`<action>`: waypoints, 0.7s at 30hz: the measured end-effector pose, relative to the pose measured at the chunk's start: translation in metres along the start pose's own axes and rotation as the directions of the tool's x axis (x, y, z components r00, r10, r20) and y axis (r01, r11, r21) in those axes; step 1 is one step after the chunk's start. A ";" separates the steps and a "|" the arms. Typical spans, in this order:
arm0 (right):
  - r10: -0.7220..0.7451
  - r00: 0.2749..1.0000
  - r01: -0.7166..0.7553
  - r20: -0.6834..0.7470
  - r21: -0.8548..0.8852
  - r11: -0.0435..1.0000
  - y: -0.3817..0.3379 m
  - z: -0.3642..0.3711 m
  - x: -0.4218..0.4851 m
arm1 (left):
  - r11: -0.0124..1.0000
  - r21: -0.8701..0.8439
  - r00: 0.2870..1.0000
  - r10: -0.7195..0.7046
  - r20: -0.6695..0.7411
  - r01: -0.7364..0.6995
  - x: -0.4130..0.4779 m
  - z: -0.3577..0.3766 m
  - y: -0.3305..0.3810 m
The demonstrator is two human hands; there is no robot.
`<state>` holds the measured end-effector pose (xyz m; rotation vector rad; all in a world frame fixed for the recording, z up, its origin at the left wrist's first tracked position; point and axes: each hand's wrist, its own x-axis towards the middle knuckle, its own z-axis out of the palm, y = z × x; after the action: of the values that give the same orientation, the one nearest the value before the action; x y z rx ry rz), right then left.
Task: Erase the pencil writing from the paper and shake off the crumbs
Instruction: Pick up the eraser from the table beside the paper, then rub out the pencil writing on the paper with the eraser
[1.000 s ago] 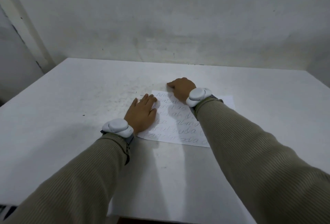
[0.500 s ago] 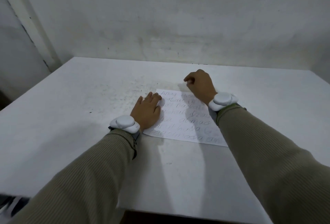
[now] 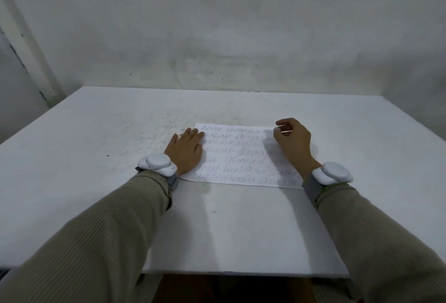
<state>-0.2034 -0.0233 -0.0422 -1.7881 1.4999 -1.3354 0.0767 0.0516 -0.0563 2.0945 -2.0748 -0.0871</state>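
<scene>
White table [image 3: 96,157] under a bare wall, paper [image 3: 241,155] flat between two hands.
Left hand [image 3: 185,153] spread, fingers straight, pinning the left edge; right hand [image 3: 293,142] curled at the far-right corner, pinching what looks like a small eraser [image 3: 286,131]. Pencil writing [image 3: 237,160] leftward and nearward of those fingertips, lines running left to right. Open tabletop all around.

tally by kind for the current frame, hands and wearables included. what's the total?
Paper: 1
Hands: 2 (left hand flat on it, right hand)
Eraser, probably, pinched in the right grip: 1
Wrist devices: 2 (left wrist device, right wrist device)
Table: 1
Total: 7
</scene>
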 end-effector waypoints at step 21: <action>0.079 0.997 -0.079 -0.025 -0.008 0.997 0.018 -0.002 -0.008 | 0.992 -0.124 0.972 -0.039 -0.233 0.010 0.006 0.007 0.002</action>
<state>-0.2132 -0.0209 -0.0592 -1.7058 1.5753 -1.3183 0.0733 0.0448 -0.0619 1.9537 -1.8579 0.0295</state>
